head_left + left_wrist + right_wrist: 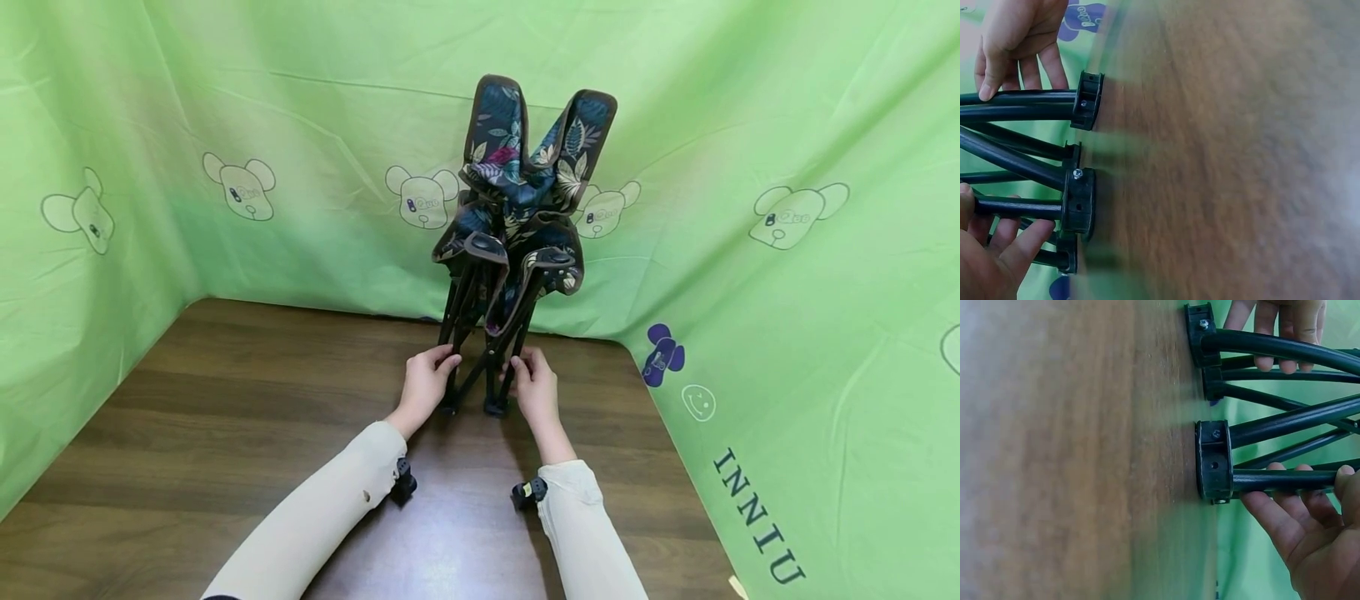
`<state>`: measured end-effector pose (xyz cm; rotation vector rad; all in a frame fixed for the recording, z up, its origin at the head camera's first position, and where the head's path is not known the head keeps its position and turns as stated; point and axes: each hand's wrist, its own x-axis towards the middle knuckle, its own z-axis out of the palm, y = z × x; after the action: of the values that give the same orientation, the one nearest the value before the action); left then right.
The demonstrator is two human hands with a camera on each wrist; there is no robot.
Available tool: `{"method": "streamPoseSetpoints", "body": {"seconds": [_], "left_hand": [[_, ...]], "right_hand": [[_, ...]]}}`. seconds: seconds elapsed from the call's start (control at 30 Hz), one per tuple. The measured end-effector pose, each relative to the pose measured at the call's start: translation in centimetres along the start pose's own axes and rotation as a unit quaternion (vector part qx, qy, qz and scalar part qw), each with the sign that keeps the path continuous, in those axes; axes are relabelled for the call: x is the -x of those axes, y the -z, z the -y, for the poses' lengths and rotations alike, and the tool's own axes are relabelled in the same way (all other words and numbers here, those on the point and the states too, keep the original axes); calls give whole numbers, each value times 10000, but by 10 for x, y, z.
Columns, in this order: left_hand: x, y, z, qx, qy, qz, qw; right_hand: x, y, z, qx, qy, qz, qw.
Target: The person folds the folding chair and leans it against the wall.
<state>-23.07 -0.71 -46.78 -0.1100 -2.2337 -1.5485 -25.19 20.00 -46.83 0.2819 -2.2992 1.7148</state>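
Observation:
A small folding chair [517,179] with dark blue leaf-and-flower fabric stands upright and partly folded at the far side of the wooden table. Its black tube legs [491,354] cross below the seat and end in black plastic feet [1079,200] on the tabletop. On the left, my left hand [427,385] holds one leg tube low down, thumb in front and fingers behind. My right hand [537,390] grips a tube on the opposite side in the same manner. In the right wrist view, that thumb and fingers lie around a tube [1285,481] just above its foot.
Green cloth [330,150] printed with bear heads hangs behind the table and along both sides, close behind the chair. The brown wooden tabletop [247,417] extends left and toward me. A black camera [403,483] is strapped at each wrist.

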Motion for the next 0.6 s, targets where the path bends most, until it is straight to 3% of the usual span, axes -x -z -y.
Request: {"method": "streamPoseSetpoints", "body": {"seconds": [0.2,0.6], "left_hand": [[1,0,3,282,37,57,9996],[1,-1,7,-49,-143,264,9995]], "right_hand": [[0,-4,0,258,50,-156,9995],[3,-7,0,477,12,-346,9983]]}}
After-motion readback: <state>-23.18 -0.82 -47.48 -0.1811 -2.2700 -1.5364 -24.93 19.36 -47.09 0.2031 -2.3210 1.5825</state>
